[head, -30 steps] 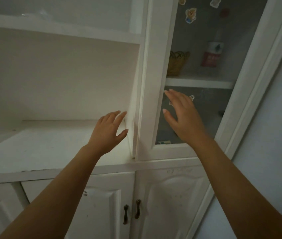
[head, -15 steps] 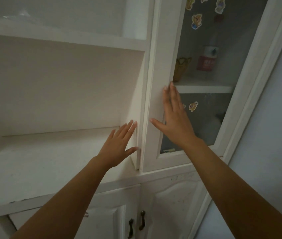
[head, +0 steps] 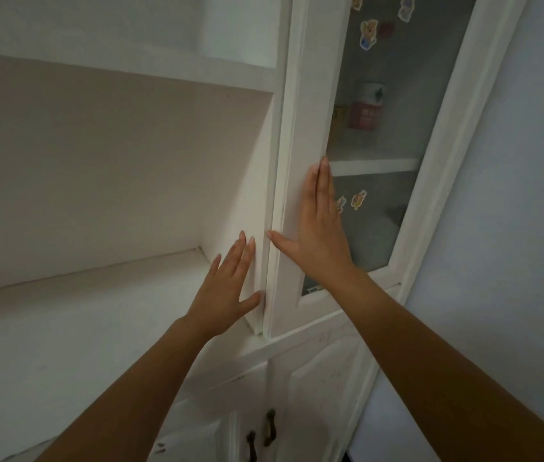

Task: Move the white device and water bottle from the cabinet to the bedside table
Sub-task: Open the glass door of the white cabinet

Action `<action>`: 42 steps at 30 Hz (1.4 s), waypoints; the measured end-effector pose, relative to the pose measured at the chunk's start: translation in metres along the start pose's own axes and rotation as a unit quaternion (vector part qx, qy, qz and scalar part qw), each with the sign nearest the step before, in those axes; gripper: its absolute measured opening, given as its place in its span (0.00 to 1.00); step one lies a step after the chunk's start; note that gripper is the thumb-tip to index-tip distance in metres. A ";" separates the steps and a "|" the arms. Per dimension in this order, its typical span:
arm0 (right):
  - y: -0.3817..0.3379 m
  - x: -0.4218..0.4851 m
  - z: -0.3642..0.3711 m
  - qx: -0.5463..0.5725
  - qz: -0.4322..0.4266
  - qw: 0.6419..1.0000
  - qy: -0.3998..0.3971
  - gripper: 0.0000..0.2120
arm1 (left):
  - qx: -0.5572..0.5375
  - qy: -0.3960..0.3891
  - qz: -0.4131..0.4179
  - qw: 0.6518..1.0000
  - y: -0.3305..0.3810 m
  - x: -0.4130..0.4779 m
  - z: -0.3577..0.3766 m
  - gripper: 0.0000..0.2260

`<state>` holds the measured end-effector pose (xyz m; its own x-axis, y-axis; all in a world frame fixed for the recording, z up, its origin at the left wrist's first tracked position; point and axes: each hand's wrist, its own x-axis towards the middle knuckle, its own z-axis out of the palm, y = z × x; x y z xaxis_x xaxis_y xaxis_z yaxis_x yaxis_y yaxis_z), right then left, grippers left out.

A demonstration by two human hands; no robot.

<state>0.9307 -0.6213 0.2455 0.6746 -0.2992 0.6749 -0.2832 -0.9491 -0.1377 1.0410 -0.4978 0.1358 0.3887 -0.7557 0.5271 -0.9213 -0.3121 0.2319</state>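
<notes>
A white cabinet with a frosted glass door fills the right of the view. Behind the glass, on the upper shelf, stands a bottle with a red and white label, blurred by the glass. No white device can be made out. My right hand lies flat with fingers together on the door's white left frame, thumb out toward its edge. My left hand rests open against the side panel just left of the door edge, thumb at the panel's front edge. Neither hand holds anything.
An open white shelf niche lies to the left. Cartoon stickers dot the glass. A yellowish basket shows dimly beside the bottle. Lower cabinet doors with dark handles sit below. A grey wall is at the right.
Both hands have risen and closed in on the door's left edge. My right hand moved from the glass onto the frame. The view has tilted upward.
</notes>
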 end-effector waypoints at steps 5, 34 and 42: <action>-0.005 -0.001 0.005 0.023 0.011 1.000 0.018 0.51 | -0.009 0.001 0.010 1.000 -0.005 0.001 0.003 0.37; 0.002 -0.030 -0.018 0.051 -0.013 0.998 0.031 0.45 | 0.034 0.025 -0.002 0.999 -0.004 0.001 0.001 0.36; 0.004 -0.044 -0.037 0.040 -0.034 0.999 0.005 0.36 | 0.048 0.036 -0.008 0.998 -0.003 -0.001 0.002 0.36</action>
<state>0.8746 -0.6084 0.2421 0.6837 -0.2328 0.6917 -0.1806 -0.9722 -0.1487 1.0437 -0.4972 0.1323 0.4000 -0.7084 0.5816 -0.9104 -0.3802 0.1631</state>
